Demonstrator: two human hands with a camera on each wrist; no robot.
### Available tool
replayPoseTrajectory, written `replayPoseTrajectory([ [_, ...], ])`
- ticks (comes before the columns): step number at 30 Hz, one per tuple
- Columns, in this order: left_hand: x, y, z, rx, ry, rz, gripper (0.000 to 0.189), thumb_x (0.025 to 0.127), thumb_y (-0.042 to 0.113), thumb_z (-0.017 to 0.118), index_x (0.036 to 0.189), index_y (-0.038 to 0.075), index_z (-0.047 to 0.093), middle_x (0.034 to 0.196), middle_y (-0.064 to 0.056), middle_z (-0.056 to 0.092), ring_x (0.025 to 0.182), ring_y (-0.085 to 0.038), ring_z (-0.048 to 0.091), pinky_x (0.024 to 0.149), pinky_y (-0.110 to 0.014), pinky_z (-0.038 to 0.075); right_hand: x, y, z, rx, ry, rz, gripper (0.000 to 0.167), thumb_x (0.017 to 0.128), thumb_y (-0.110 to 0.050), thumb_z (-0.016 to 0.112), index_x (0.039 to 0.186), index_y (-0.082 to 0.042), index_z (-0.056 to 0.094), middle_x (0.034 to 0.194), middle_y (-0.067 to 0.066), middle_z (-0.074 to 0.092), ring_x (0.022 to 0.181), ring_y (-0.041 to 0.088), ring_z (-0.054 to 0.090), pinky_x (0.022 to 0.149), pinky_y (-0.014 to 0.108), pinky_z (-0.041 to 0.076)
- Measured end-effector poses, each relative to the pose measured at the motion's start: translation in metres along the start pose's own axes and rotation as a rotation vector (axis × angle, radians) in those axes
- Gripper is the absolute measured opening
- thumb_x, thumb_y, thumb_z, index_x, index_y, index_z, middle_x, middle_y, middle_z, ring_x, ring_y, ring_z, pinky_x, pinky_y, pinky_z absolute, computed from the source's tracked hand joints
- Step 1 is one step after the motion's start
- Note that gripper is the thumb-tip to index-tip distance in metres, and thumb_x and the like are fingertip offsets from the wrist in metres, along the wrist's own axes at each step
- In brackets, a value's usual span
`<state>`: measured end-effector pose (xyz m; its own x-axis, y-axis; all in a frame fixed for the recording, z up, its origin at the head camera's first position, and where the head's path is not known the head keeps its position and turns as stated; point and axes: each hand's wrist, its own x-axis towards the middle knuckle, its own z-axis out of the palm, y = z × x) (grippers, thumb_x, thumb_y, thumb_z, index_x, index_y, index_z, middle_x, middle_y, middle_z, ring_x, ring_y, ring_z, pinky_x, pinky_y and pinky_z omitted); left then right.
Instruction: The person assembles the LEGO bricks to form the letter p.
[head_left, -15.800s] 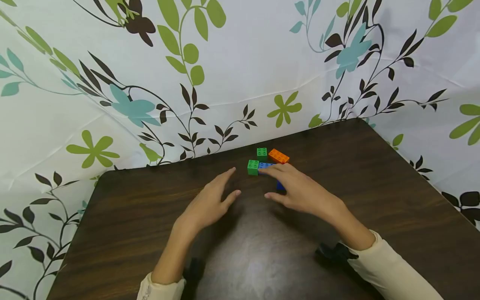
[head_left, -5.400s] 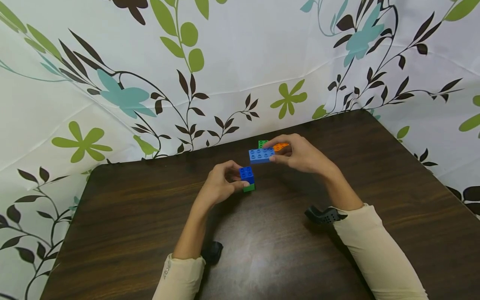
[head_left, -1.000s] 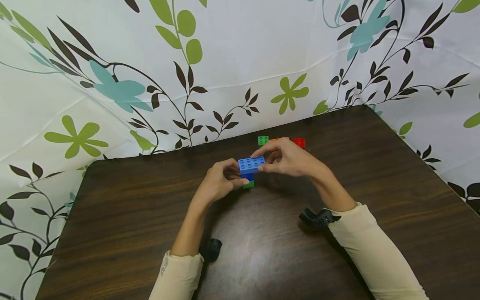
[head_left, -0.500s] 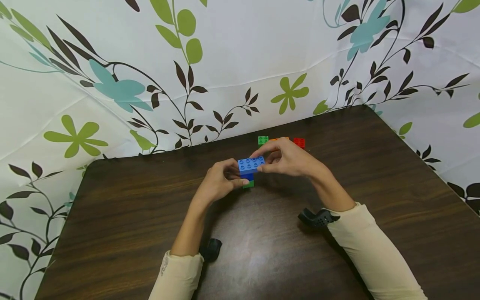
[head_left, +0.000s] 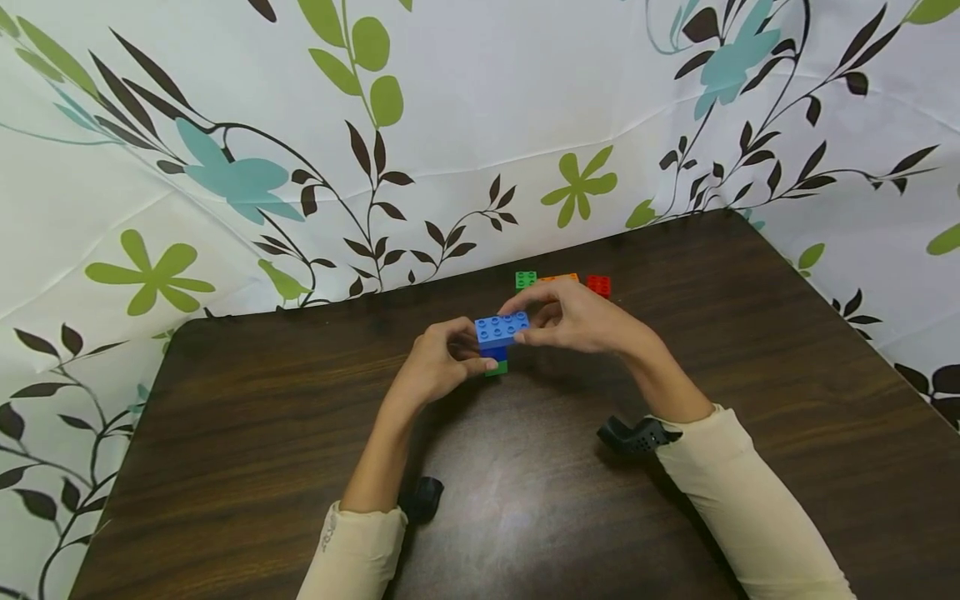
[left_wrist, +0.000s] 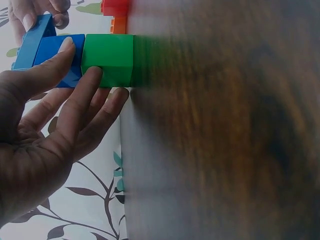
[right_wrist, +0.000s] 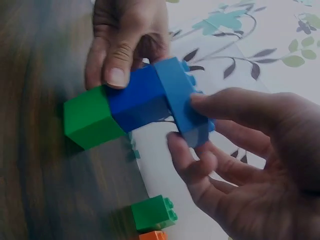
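The light blue brick (head_left: pixel 497 331) lies across the top of the dark blue brick (right_wrist: pixel 137 97), long axis sideways, right end overhanging. The right hand (head_left: pixel 581 321) is nearer that end, its fingers pinching it; the left hand (head_left: pixel 438 360) has its fingers holding the dark blue brick, above a green brick (right_wrist: pixel 92 120) standing on the surface (head_left: pixel 525 500). Whether the top joint is fully seated cannot be told.

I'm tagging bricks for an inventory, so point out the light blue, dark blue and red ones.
Light blue brick (head_left: pixel 498 328), head view, on its studded top.
Dark blue brick (right_wrist: pixel 138 93), right wrist view, on a side face.
Red brick (head_left: pixel 598 284), head view, on its studded top.
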<state>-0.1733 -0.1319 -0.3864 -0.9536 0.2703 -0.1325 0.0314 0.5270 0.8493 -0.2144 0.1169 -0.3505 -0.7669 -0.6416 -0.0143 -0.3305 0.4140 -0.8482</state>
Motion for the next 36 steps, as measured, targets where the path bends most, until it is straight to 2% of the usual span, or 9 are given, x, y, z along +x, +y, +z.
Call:
replayPoseTrajectory([
  [5,-0.001,0.002,-0.001,0.02,0.007,-0.011,0.026,0.092,0.012,0.086,0.113,0.007,0.071,0.116,-0.014,0.08,0.109,-0.03,0.077,0.1,-0.047,0.063,-0.002,0.003,-0.008,0.027,-0.051,0.0,0.047,0.095,-0.004,0.078,0.142,-0.006,0.067,0.135,0.016,0.07,0.103,0.027,0.075,0.09,0.037,0.065],
  [9,0.0,0.002,0.001,0.029,0.01,-0.014,0.028,0.091,0.011,0.087,0.113,0.007,0.071,0.115,-0.014,0.08,0.108,-0.029,0.077,0.1,-0.046,0.063,-0.006,0.006,-0.016,0.05,-0.032,0.008,0.052,0.095,0.0,0.078,0.145,-0.004,0.064,0.147,0.022,0.064,0.115,0.031,0.076,0.097,0.04,0.065],
  [18,-0.001,0.005,0.0,0.097,0.001,-0.018,0.033,0.09,0.01,0.087,0.117,0.006,0.069,0.114,-0.014,0.077,0.11,-0.03,0.076,0.101,-0.046,0.061,-0.011,0.014,-0.03,-0.007,0.074,0.079,0.047,0.096,0.0,0.077,0.142,-0.002,0.066,0.144,0.025,0.064,0.12,0.035,0.074,0.104,0.045,0.062],
  [25,-0.003,0.007,-0.007,0.114,-0.03,-0.022,0.044,0.091,0.012,0.087,0.128,0.002,0.065,0.122,-0.017,0.074,0.116,-0.032,0.073,0.106,-0.047,0.059,-0.012,0.015,-0.035,-0.061,0.117,0.128,0.043,0.099,-0.007,0.076,0.141,-0.003,0.067,0.144,0.02,0.064,0.124,0.037,0.069,0.108,0.051,0.059],
  [32,-0.009,0.012,-0.021,0.067,-0.006,0.035,0.051,0.092,0.014,0.087,0.136,0.006,0.064,0.131,-0.017,0.073,0.123,-0.033,0.071,0.111,-0.05,0.056,-0.015,0.018,-0.041,-0.113,0.173,0.182,0.039,0.099,-0.011,0.077,0.138,-0.008,0.07,0.145,0.016,0.067,0.124,0.037,0.068,0.107,0.053,0.058],
  [36,-0.013,0.017,-0.025,0.052,0.02,0.088,0.056,0.09,0.014,0.088,0.141,0.01,0.064,0.134,-0.015,0.072,0.128,-0.033,0.07,0.112,-0.053,0.055,-0.018,0.02,-0.047,-0.107,0.195,0.202,0.04,0.1,-0.011,0.077,0.139,-0.005,0.069,0.146,0.018,0.066,0.124,0.038,0.067,0.108,0.054,0.057],
])
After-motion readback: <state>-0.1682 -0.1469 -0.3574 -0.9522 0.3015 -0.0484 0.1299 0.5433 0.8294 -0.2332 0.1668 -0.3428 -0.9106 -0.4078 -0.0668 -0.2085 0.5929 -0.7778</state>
